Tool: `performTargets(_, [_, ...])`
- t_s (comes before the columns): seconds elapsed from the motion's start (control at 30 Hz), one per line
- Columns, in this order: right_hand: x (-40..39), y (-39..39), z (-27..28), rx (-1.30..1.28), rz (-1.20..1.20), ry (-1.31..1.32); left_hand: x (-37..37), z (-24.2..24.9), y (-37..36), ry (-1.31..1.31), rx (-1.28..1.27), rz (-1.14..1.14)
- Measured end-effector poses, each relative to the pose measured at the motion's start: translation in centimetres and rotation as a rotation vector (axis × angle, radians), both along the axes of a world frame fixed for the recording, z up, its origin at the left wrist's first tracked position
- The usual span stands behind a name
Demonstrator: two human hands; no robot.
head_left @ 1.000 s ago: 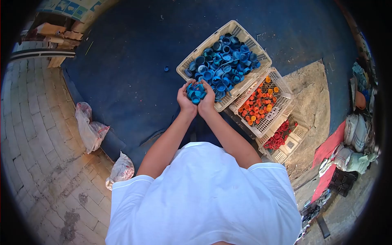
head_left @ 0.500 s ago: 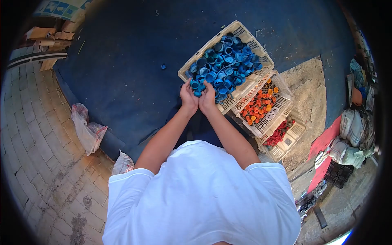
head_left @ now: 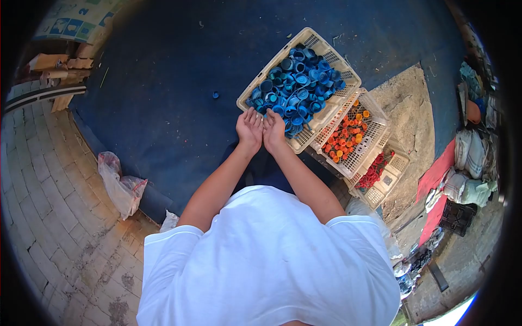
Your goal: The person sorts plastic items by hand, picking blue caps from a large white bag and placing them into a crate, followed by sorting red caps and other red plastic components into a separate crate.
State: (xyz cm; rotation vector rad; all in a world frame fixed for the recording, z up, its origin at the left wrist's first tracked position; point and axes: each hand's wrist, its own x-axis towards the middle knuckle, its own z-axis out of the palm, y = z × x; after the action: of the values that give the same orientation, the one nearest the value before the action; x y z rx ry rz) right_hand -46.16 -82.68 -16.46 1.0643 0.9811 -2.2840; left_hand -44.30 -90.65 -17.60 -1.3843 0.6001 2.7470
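My left hand [head_left: 250,129] and my right hand [head_left: 274,130] lie side by side, palms up, at the near left edge of a cream plastic crate [head_left: 352,84]. Both are open, with fingers stretched toward the crate and nothing visible on the palms. Just beyond my fingertips, a heap of blue bottle caps [head_left: 304,87] fills much of the crate, mostly round and cup-shaped, a few of them greener.
Right of the blue caps stand a crate with orange and yellow caps [head_left: 345,136] and another with red pieces [head_left: 372,173]. One loose blue cap [head_left: 216,94] lies on the dark blue sheet [head_left: 168,65]. A plastic bag [head_left: 120,187] rests at left.
Blue caps that lay in my cupped hands have left them and are now in the crate. My hands have flattened out and stay near the crate's edge. The view has shifted slightly.
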Motion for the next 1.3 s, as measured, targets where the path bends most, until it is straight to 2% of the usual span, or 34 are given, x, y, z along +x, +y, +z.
performTargets(0.13, [0.2,1.1,1.2,0.013,0.127,0.052,0.2,1.7,-1.4,0.040,0.072,-0.045])
performTargets(0.27, [0.1,3.1,3.2,-0.011,0.071,0.115,-0.2,5.1,-2.5,0.077,0.191,-0.045])
performTargets(0.37, [0.1,4.6,5.6,0.016,0.028,0.183,-1.0,6.9,-2.3,0.092,0.247,-0.146])
performTargets(0.53, [2.6,7.1,10.0,-0.009,-0.224,0.265,-2.0,9.8,-1.2,0.124,0.423,-0.363])
performTargets(0.8, [13.2,10.4,15.4,0.133,-0.564,0.129,0.2,7.2,1.4,-0.003,0.548,-0.770])
performTargets(0.93, [19.6,11.8,16.1,0.168,-0.746,0.038,1.5,8.3,3.8,-0.139,0.597,-0.863])
performTargets(1.03, [23.6,12.4,16.4,0.078,-0.940,-0.008,2.8,8.9,6.4,-0.135,0.673,-0.881])
performTargets(1.13, [26.7,12.8,15.5,-0.025,-1.093,-0.025,4.2,12.4,9.6,-0.095,0.729,-0.942])
performTargets(1.3, [31.4,14.9,14.5,-0.082,-1.153,0.054,8.4,14.0,14.3,-0.079,0.741,-1.060])
